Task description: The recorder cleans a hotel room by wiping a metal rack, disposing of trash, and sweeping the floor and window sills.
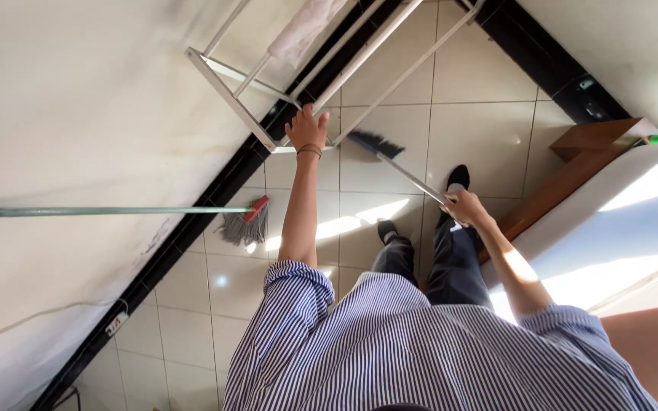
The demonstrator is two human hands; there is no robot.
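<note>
I have the left hand (308, 129) reached out to the corner of the white metal drying rack (268, 141), fingers laid over its frame; whether that grip is closed round the bar I cannot tell. The right hand (466, 207) is wrapped tight round the handle of the broom (378, 144), whose dark bristles sit on the tiled floor (481, 122) just beside the rack's corner. I judge this to be sweeping at the rack's foot, with the left hand steadying or shifting the frame. The next move calls for the rack to be eased aside so the bristles can get under it without catching the bars. A mop (247, 222) leans along the white wall (78, 114) to the left, near the black skirting (192, 228). A wooden ledge (573, 171) stands close on the right, crowding the broom's swing.
</note>
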